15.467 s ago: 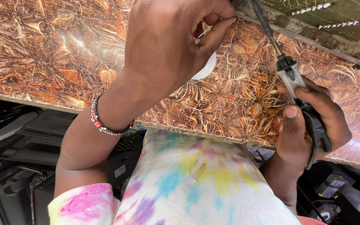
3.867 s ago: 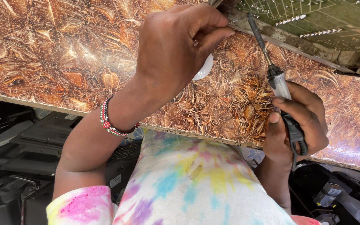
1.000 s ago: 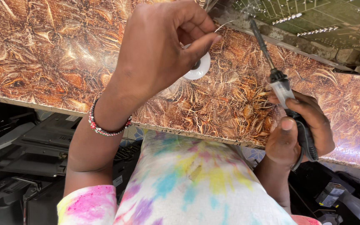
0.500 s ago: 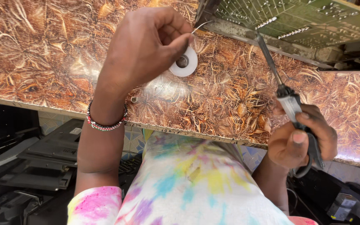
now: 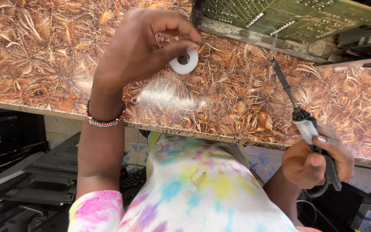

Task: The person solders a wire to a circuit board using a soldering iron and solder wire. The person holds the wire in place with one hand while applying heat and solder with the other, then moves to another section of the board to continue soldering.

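Observation:
My left hand [image 5: 144, 47] is raised over a brown leaf-patterned worktop [image 5: 44, 60] and pinches a small white round spool [image 5: 184, 63] with a thin wire running off it toward a green circuit board [image 5: 288, 19] at the top. My right hand [image 5: 314, 159] grips the handle of a soldering iron [image 5: 295, 107], its dark tip pointing up toward the board and held a little short of it. A beaded bracelet [image 5: 104, 120] circles my left wrist.
The worktop's front edge [image 5: 194, 131] runs across the view above my tie-dye shirt [image 5: 198, 184]. Black electronic cases [image 5: 18, 172] are stacked below at the left. More dark parts sit at the lower right [image 5: 361, 210] and beside the board at the top right.
My left hand has drawn back from the circuit board with the white spool. My right hand has pulled the soldering iron down and right, away from the board.

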